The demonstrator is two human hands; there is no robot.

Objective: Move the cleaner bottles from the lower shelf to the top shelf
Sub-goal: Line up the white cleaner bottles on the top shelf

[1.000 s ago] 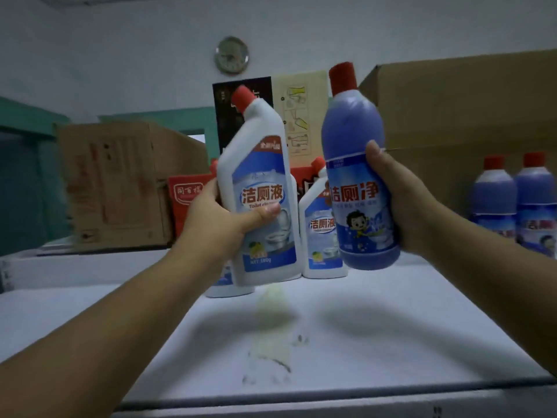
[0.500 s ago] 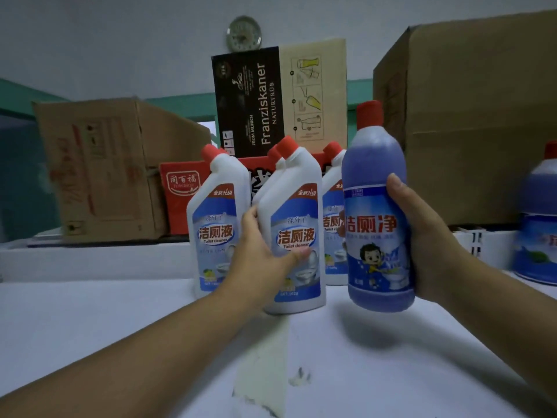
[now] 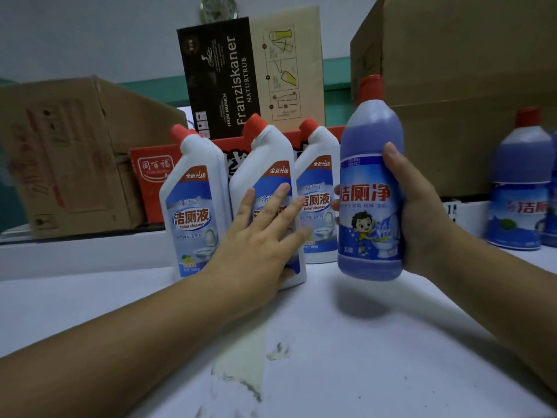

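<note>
The left hand (image 3: 259, 236) lay flat with fingers spread against the middle white cleaner bottle (image 3: 268, 188) standing on the top shelf (image 3: 346, 342), while the right hand (image 3: 422, 212) clasped a blue cleaner bottle (image 3: 369, 182) upright just above the shelf beside it.

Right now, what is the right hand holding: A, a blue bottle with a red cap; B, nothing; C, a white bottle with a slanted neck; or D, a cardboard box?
A: the right hand is wrapped around the blue bottle with a red cap, its base just above the shelf.
</note>
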